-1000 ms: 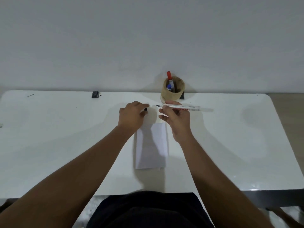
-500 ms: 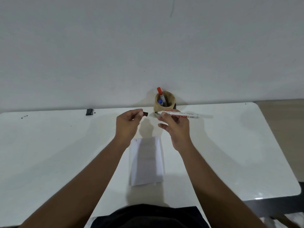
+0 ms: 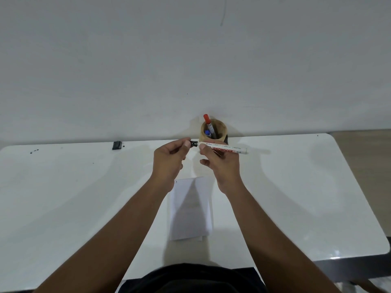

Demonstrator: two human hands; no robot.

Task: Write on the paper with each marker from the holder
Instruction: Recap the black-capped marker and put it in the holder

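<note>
Single head-worn view, wide-angle, set above the near edge of the worktop (image 3: 63, 187) and facing forward and down toward the wall (image 3: 127, 60) behind it. Close over both forearms, which run up from the bottom corners to the left hand (image 3: 169, 159) and right hand (image 3: 222, 163) at mid-frame. Worktop edges bowed by the lens; wall filling the upper half. No second view to share ground with.
</note>
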